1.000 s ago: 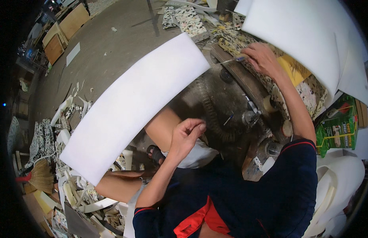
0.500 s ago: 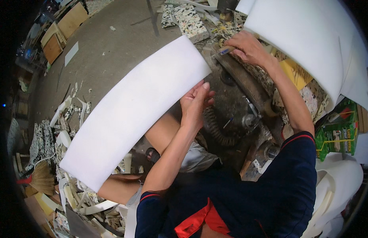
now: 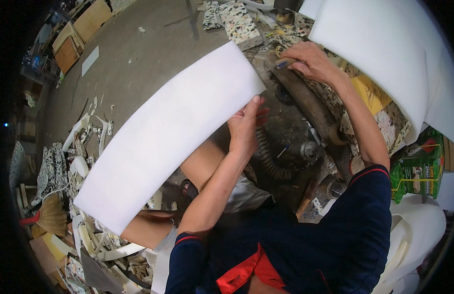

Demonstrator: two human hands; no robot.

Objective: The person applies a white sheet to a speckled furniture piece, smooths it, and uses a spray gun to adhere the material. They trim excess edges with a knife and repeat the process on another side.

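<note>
A long, curved white foam strip (image 3: 168, 132) lies slantwise across the middle, over my legs. My left hand (image 3: 244, 122) grips its lower edge near the right end, thumb on top. Up to the right, my right hand (image 3: 310, 61) is closed on a small tool (image 3: 285, 63) with a yellowish and blue handle; its thin tip, hard to make out, points toward the strip's right end. Beneath that hand runs a worn dark wooden beam (image 3: 310, 103).
Large white foam sheets (image 3: 364, 44) sit upper right. Foam scraps (image 3: 90, 235) and a broom (image 3: 53, 215) lie at left, speckled foam blocks (image 3: 239, 24) at the top. A coiled hose (image 3: 268, 161) and green packages (image 3: 418, 171) are by my right side.
My left hand has moved up and right to take hold of the strip's edge. My right hand has shifted slightly up and left with the tool.
</note>
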